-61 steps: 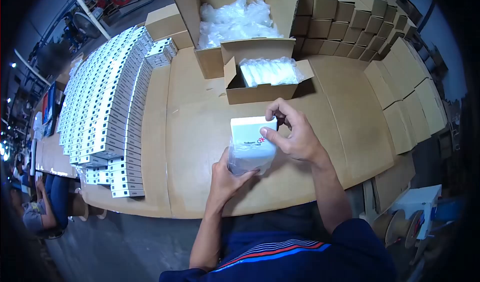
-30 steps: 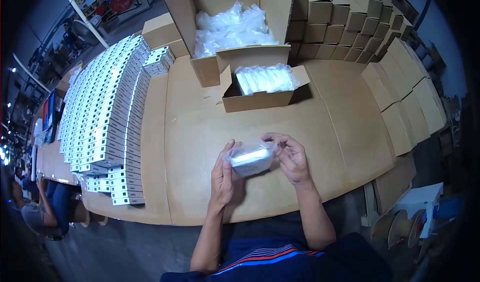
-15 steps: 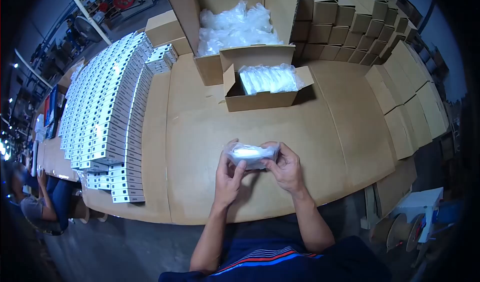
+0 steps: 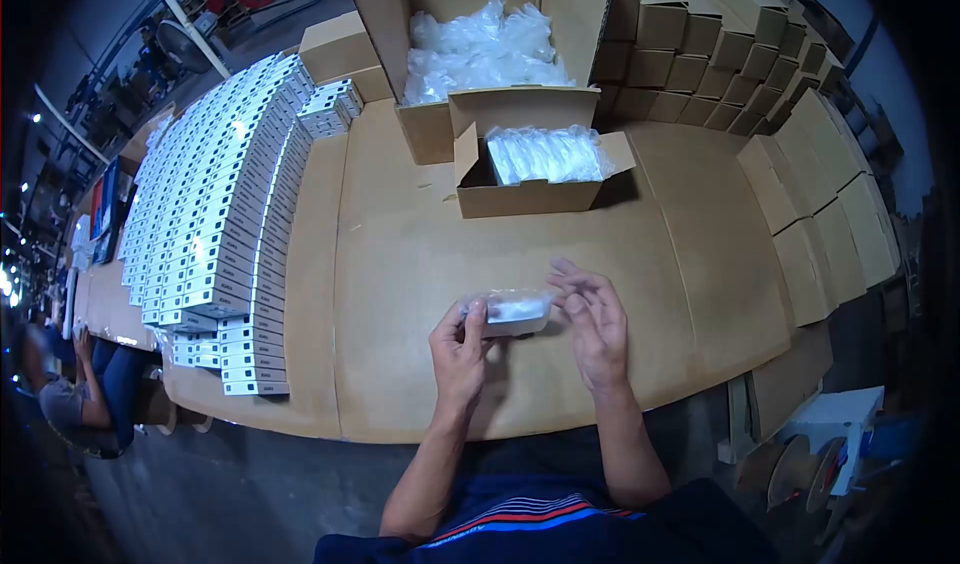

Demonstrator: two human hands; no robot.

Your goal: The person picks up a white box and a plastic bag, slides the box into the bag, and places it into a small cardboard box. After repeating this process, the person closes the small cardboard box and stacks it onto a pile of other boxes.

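Note:
My left hand [image 4: 460, 349] grips a small white item wrapped in clear plastic [image 4: 515, 309], with the thumb on its near left end. The plastic hides what the item is. Just right of the packet, my right hand [image 4: 597, 324] is raised with its fingers apart, slightly blurred, and nothing shows in it. Beyond both hands stands an opened cardboard box [image 4: 530, 201], holding a row of similar plastic-wrapped packets [image 4: 545, 156]. Behind it, a larger open carton [image 4: 425, 136] contains a heap of clear plastic packets [image 4: 485, 49].
On the left rise long stacks of small white boxes [image 4: 215, 214]. Brown cartons [image 4: 700, 54] are piled at the back right, with more cartons [image 4: 820, 204] along the right side. A cardboard-covered table [image 4: 400, 264] lies beneath. Another person [image 4: 75, 394] sits at far left.
My right hand has let go of the packet and moved a little right, its fingers opening. My left hand still holds the packet. The whole view has shifted slightly.

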